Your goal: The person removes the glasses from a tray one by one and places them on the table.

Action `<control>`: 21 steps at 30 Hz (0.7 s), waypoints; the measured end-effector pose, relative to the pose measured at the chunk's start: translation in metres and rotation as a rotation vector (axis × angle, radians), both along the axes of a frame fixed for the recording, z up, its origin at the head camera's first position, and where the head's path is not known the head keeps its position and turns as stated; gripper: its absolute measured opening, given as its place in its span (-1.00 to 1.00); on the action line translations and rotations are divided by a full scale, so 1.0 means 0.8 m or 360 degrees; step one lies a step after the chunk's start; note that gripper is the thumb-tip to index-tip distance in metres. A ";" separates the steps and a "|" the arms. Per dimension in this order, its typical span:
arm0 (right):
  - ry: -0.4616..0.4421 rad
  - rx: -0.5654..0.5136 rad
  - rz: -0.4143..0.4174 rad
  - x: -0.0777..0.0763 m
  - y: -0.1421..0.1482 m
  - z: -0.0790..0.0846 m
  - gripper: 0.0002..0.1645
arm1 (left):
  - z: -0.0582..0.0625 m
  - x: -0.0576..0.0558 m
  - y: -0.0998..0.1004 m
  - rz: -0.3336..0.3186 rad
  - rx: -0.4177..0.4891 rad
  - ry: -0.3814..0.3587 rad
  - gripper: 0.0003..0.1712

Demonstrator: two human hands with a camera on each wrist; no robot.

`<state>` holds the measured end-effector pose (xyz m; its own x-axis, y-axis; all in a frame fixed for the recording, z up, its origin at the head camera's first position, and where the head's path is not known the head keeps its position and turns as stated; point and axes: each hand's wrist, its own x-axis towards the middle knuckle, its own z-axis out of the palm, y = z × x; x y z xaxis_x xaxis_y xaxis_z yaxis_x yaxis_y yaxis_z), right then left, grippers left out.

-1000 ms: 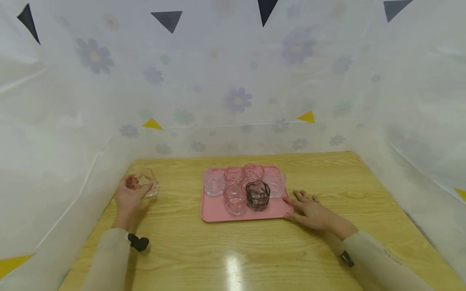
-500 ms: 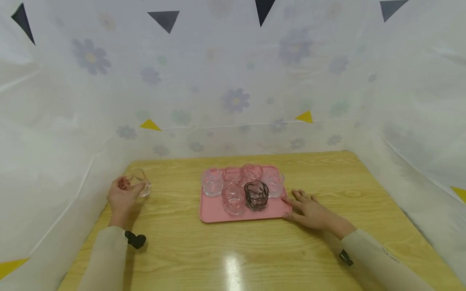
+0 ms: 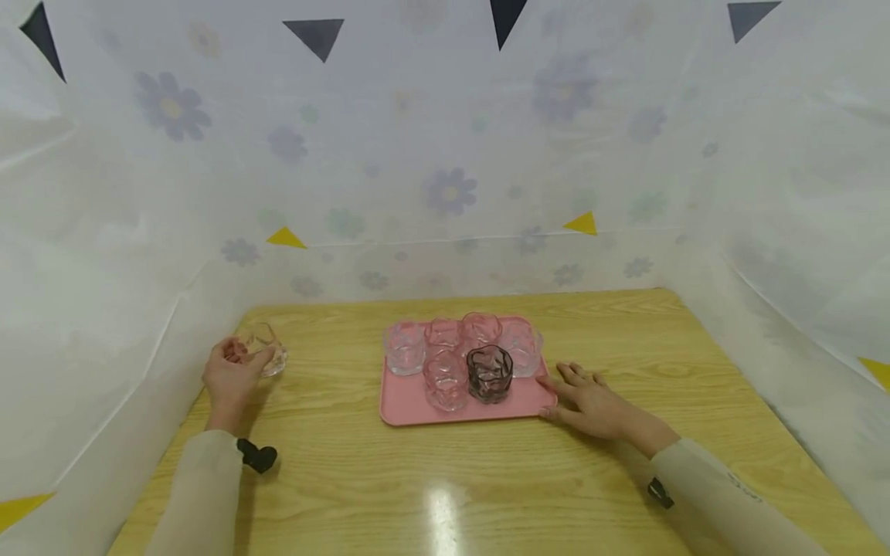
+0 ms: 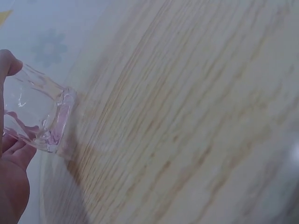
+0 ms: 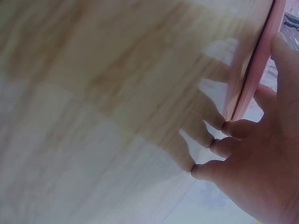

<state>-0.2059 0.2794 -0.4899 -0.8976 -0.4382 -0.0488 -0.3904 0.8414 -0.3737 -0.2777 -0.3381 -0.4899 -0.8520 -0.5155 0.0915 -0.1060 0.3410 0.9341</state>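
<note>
At the far left of the table, my left hand (image 3: 231, 378) grips a clear glass cup (image 3: 273, 357) between thumb and fingers. In the left wrist view the glass cup (image 4: 39, 112) has its thick base close to the wood; whether it touches cannot be told. My right hand (image 3: 591, 403) lies spread at the right edge of a pink tray (image 3: 410, 405). Its thumb and index finger touch the tray's rim, while the other fingertips (image 5: 201, 169) rest on the table. On the tray stand several glass cups, clear ones (image 3: 446, 382) and one dark grey cup (image 3: 490, 374).
A wood-grain table (image 3: 334, 479) spreads under everything. White sheeting with flower prints (image 3: 452, 191) closes off the back and both sides. The left hand works near the left sheet (image 3: 149, 309).
My left hand has moved a little to the left with the glass cup, then nearly stopped. The right hand and the tray look unmoved.
</note>
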 end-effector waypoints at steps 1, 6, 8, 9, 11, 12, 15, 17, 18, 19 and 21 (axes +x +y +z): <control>0.0001 -0.0001 0.0000 0.000 0.000 0.000 -0.14 | 0.000 0.000 -0.001 -0.0007 -0.0013 -0.0019 -0.05; -0.0001 -0.0001 0.0002 0.000 0.000 0.000 -0.14 | 0.002 0.002 -0.003 -0.0045 -0.0009 -0.0094 0.05; 0.0001 0.0006 0.0002 -0.001 0.000 -0.001 -0.13 | 0.004 0.003 -0.004 -0.0077 -0.0022 -0.0116 0.11; 0.0004 0.0007 0.0003 -0.001 0.000 -0.001 -0.13 | 0.005 0.003 -0.004 -0.0096 -0.0025 -0.0113 0.14; 0.0006 0.0011 0.0002 0.000 -0.001 0.000 -0.13 | 0.009 0.004 -0.004 -0.0128 -0.0052 -0.0080 0.19; 0.0006 0.0013 0.0001 0.000 -0.001 0.001 -0.13 | 0.012 0.004 -0.004 -0.0143 -0.0093 -0.0063 0.20; 0.0002 0.0014 -0.0001 0.001 -0.003 0.003 -0.13 | 0.020 0.004 -0.003 -0.0154 -0.0227 0.0067 0.17; 0.0001 0.0017 -0.0003 0.001 -0.003 0.004 -0.13 | 0.027 0.003 0.000 -0.0144 -0.0324 0.0160 0.11; 0.0001 0.0019 -0.0002 0.001 -0.003 0.004 -0.14 | 0.030 0.003 0.002 -0.0145 -0.0342 0.0208 0.08; 0.0000 0.0018 -0.0002 0.001 -0.003 0.004 -0.14 | 0.033 0.003 0.004 -0.0147 -0.0353 0.0253 0.05; 0.0003 0.0024 0.0000 0.001 -0.002 0.003 -0.14 | 0.040 0.003 0.012 -0.0174 -0.0336 0.0297 0.00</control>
<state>-0.2048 0.2775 -0.4872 -0.8975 -0.4377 -0.0536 -0.3914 0.8467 -0.3604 -0.2752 -0.3285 -0.4577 -0.8597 -0.3746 0.3472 0.1088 0.5298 0.8411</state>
